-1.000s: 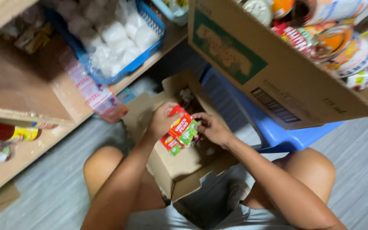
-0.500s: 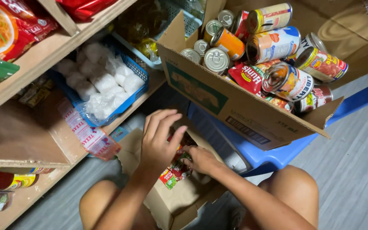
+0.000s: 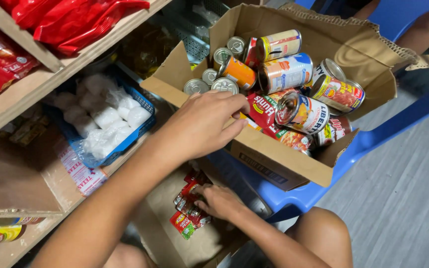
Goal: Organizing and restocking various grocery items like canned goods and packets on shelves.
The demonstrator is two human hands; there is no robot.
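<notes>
Reaching into the box of cans [image 3: 294, 99], left hand [image 3: 202, 124] loose-fingered; right hand [image 3: 219, 201] grasping red sachets [image 3: 187, 211] below.

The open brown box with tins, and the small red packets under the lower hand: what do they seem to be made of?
The open brown box looks like matt corrugated cardboard: a torn, fluted top edge shows. The round tins inside look like metal with shiny silver lids and, on most, paper labels. The small red packets under the right hand look like glossy plastic film, probably; they reflect light.
</notes>
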